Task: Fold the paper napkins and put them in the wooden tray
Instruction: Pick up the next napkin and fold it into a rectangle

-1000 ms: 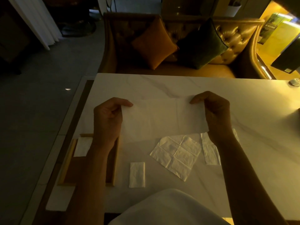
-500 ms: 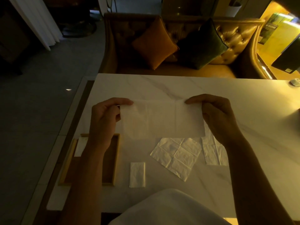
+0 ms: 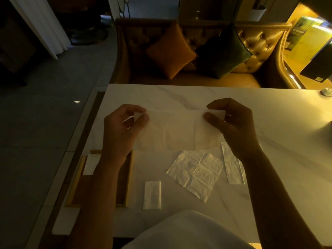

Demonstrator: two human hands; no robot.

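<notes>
A person is holding a napkin stretched above the white bench, left hand and right hand each pinching a top corner in a closed grip. The fold seems to be underway; next, the corners need bringing together evenly. At seven o'clock the wooden tray is holding what looks like a folded napkin. Unfolded napkins are lying at five o'clock. A sofa is sitting at twelve in a dim room.

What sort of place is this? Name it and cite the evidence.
Probably a lounge or café seating area: a tufted tan leather sofa with an orange cushion and a dark green cushion faces a white marble-look table.
</notes>
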